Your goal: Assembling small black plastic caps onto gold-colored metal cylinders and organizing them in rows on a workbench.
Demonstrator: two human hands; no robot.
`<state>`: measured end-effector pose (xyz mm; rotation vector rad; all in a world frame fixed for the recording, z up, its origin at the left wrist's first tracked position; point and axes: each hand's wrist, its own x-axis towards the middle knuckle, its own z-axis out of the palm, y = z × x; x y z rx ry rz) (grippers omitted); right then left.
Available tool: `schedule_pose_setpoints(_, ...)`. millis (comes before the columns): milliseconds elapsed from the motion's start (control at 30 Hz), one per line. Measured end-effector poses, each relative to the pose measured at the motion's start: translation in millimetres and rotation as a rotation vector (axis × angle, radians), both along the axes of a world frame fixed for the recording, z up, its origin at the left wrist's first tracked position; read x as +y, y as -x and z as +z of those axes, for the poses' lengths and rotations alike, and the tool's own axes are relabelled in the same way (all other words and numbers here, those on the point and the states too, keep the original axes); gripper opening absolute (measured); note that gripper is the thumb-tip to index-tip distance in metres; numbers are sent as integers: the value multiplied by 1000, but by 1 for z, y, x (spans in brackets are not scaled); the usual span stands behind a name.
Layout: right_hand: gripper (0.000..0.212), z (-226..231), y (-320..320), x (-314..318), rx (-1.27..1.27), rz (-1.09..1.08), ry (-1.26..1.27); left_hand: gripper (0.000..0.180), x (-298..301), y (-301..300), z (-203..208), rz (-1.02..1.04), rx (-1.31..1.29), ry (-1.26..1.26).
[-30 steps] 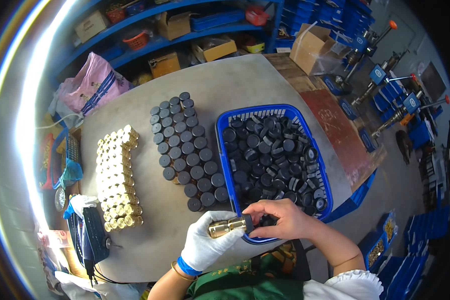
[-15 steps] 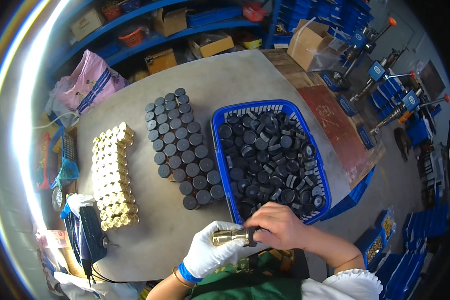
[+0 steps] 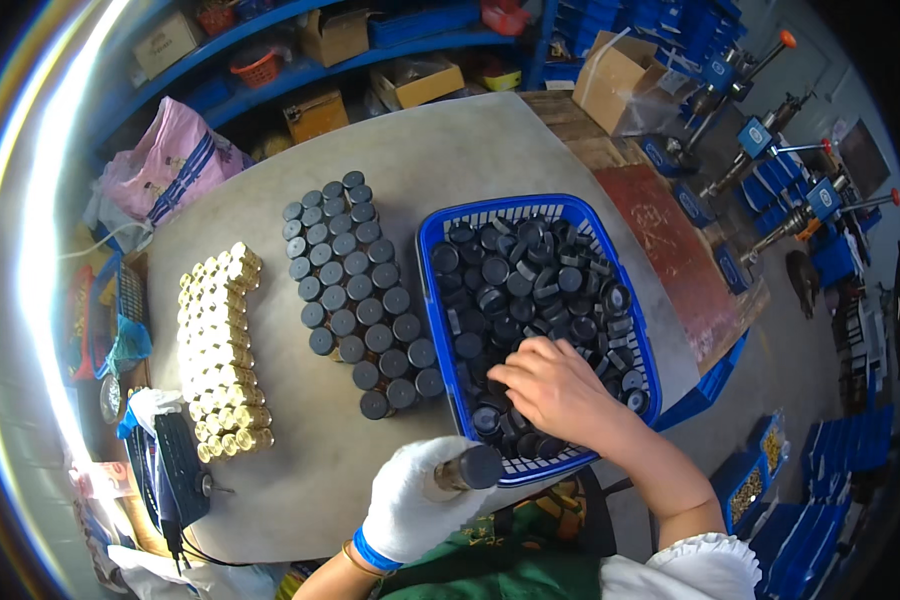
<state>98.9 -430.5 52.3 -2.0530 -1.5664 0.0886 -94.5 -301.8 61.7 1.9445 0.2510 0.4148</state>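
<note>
Head view: left hand point(image 3: 402, 508) grips black-capped metal piece point(image 3: 470, 469) by blue basket point(image 3: 435, 320).
Right hand point(image 3: 555, 392) at loose caps point(image 3: 495, 270), can't tell if grasping; jumbled pile could cause double pick.

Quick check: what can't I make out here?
Head: lower end of the capped part, hidden by the left hand.
Head: what the right hand touches, hidden by the hand itself.
Head: floor of the basket, hidden by caps.
Head: top of the shelf, cut off by the upper edge.
</note>
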Motion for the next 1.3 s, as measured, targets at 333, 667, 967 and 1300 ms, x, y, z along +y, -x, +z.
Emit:
schedule_pose_setpoints(333,41,29,6,1,54,47,102,57,13,-11,7,254,94,944)
schedule_pose_setpoints(667,47,34,19,-4,633,237,0,42,6,-9,3,182,33,929)
schedule_pose_setpoints(967,49,38,26,-1,112,394,-171,44,16,-8,0,216,240,1021)
schedule_pose_setpoints(1300,34,23,30,3,333,208,-174,51,10,-3,16,154,182,951)
